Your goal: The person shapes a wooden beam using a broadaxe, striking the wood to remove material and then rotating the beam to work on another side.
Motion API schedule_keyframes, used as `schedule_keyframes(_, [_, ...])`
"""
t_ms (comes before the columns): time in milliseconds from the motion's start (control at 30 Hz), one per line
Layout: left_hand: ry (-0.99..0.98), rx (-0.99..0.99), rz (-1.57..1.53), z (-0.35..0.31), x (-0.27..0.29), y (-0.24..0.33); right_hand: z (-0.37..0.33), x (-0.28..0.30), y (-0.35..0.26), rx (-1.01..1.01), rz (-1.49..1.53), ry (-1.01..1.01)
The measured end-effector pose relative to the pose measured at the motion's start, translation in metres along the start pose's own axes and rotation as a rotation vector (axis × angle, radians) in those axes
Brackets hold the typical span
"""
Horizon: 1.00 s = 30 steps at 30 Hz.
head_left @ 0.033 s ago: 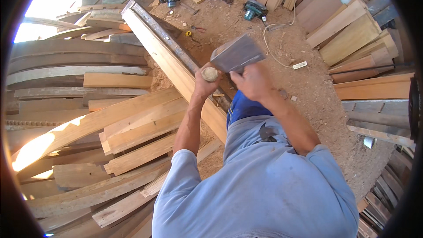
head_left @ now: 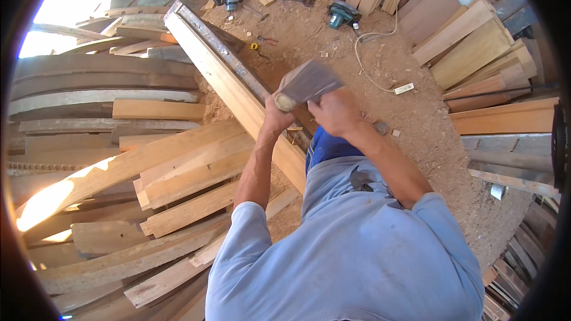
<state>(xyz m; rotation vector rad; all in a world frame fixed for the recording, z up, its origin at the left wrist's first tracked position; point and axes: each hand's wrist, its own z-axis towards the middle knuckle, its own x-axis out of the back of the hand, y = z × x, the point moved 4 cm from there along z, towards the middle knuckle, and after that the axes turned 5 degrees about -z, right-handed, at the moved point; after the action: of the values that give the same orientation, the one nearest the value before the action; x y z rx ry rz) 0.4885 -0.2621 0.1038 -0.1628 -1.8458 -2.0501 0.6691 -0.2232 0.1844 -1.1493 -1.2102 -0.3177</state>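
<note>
My left hand (head_left: 278, 116) is wrapped round an upright tool with a round, worn wooden handle end (head_left: 285, 103), like a chisel's; its lower part is hidden beneath the hand. My right hand (head_left: 338, 110) grips a grey, block-shaped mallet (head_left: 312, 82), smeared by motion. The mallet's near left corner overlaps the handle end; whether they touch I cannot tell. Both hands are above a long pale timber beam (head_left: 226, 77), which runs from the far left toward my legs. Along its right side lies a darker, weathered beam (head_left: 235, 62).
Boards (head_left: 196, 172) are piled on the left, and more planks (head_left: 473, 53) lean at the right. Wood chips cover the floor (head_left: 428, 137). Beyond lie a circular saw (head_left: 342, 15), a blue power tool (head_left: 229, 0), a yellow tape measure (head_left: 254, 46) and a power strip (head_left: 404, 88) with its cord.
The mallet has swung down and left, onto or close over the handle end. My right hand has shifted slightly left with it. My left hand has stayed almost in place.
</note>
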Motion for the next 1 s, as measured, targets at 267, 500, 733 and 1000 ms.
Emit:
schedule_keyframes(267, [-0.054,0.194,-0.065,-0.020,0.007,-0.026,-0.007,-0.001,-0.013,0.094,0.163,0.249])
schedule_keyframes(500, [-0.058,-0.042,0.021,-0.038,0.004,-0.002,-0.003,-0.027,-0.011,0.069,-0.086,-0.138])
schedule_keyframes(733, [0.849,0.103,-0.232,-0.028,0.035,-0.042,-0.028,-0.031,-0.007,0.098,0.645,0.064])
schedule_keyframes(1000, [0.566,-0.462,0.046,0.001,0.026,0.085,-0.031,-0.018,0.045,-0.169,1.024,-0.137])
